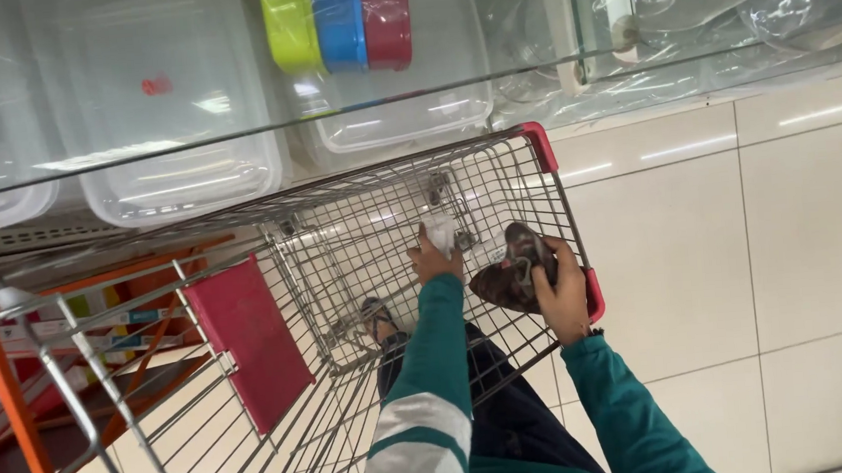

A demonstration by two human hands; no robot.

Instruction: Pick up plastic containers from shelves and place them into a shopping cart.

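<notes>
Teal-sleeved arms reach over a wire shopping cart [362, 251] at frame centre: the left hand [433, 263] pinches a white crumpled paper [440, 231] inside it, the right hand [562, 290] grips a dark patterned pouch [509, 275] at the rim, not yet set down.

A single head-worn camera looked steeply down and forward over the person's own chest, tilted so that the floor tiles [742, 241] ran aslant. It sat close above the wire shopping cart [364, 271], which filled the middle and lower left of the view. Both green sleeves reached up from the bottom edge toward the cart. Beyond the cart, a glass shelf [233, 141] of clear plastic containers crossed the top of the frame. No second view shared the scene.
</notes>
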